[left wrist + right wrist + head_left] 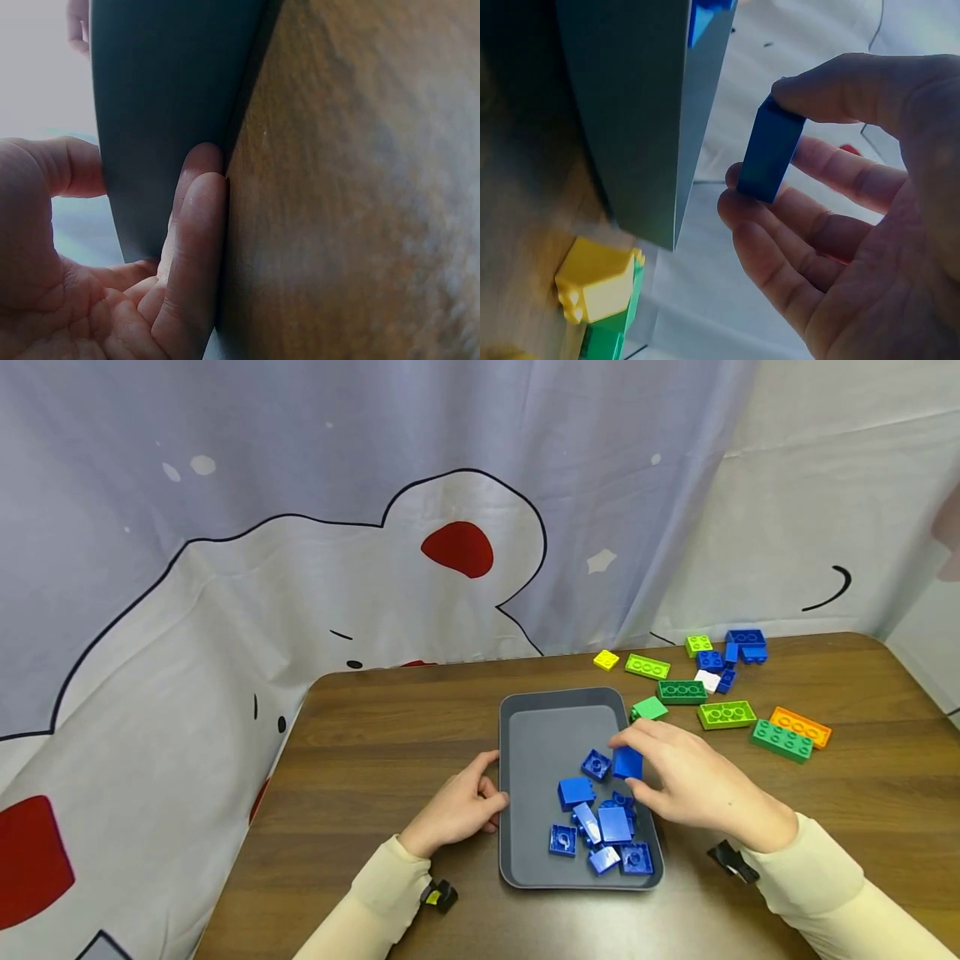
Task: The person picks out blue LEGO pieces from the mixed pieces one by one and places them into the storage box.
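A blue toy building brick (627, 763) is pinched between the thumb and fingers of my right hand (686, 775), over the right side of a grey tray (536, 735). In the right wrist view the held brick (771, 154) shows its smooth side, beside the tray wall (630, 112). Several more blue bricks (576, 793) lie loose in the tray's right and near parts, some stud side down. My left hand (461, 806) holds the tray's left edge. In the left wrist view its thumb is at the rim and its fingers (199, 225) lie against the outer wall, close to the table.
Beyond the tray to the right lie a green brick (649, 708), a dark green brick (682, 692), lime bricks (727, 715), an orange brick (801, 727), a white brick (707, 682) and more blue ones (746, 638). A patterned curtain (360, 585) hangs behind the wooden table (375, 718).
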{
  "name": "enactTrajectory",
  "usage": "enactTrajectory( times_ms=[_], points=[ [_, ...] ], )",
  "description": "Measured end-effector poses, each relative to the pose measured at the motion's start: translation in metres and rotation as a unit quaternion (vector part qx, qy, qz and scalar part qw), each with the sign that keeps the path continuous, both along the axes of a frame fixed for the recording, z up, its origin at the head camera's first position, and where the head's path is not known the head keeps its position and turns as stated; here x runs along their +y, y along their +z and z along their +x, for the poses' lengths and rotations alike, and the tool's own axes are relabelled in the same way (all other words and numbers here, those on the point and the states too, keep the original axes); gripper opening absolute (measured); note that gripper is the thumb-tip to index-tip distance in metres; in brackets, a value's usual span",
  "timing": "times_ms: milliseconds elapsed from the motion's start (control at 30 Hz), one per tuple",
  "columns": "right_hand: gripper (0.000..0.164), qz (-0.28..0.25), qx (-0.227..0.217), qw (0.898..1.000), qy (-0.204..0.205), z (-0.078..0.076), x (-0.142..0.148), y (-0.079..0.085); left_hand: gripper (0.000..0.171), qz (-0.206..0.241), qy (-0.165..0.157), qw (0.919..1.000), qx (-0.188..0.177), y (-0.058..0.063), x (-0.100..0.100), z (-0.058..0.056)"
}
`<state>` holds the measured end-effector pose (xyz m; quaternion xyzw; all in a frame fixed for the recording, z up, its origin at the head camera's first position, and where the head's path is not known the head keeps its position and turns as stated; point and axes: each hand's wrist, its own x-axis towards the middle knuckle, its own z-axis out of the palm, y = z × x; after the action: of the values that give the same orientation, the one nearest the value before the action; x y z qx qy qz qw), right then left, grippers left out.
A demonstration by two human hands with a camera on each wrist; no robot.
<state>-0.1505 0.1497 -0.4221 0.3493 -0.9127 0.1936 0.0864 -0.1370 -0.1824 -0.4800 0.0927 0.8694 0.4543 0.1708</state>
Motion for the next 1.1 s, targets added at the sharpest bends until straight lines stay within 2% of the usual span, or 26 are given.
enactTrajectory(
  times_ms=[167,633,700,867,1100],
  points=[
    [0.043,-0.008,-0.006,1.000,0.020,0.006,-0.008,-0.002,0.075,0.001,0.000,1.0000,0.001,0.000,0.000,0.000],
    [0.043,0.003,-0.031,0.999,0.031,0.013,-0.015,-0.003,0.076,-0.001,0.000,1.0000,0.002,0.000,0.000,0.000],
    [0.053,0.006,-0.037,0.999,0.036,0.014,-0.016,-0.003,0.076,-0.002,0.000,1.0000,0.001,-0.001,0.000,0.000],
    [0.092,0.014,-0.051,0.998,0.042,0.020,-0.014,-0.004,0.075,0.000,0.000,1.0000,0.001,0.000,0.000,0.000],
    [0.098,0.015,-0.055,0.998,0.037,0.017,-0.009,-0.002,0.075,0.001,-0.001,1.0000,0.005,-0.001,0.000,0.000]
  ],
)
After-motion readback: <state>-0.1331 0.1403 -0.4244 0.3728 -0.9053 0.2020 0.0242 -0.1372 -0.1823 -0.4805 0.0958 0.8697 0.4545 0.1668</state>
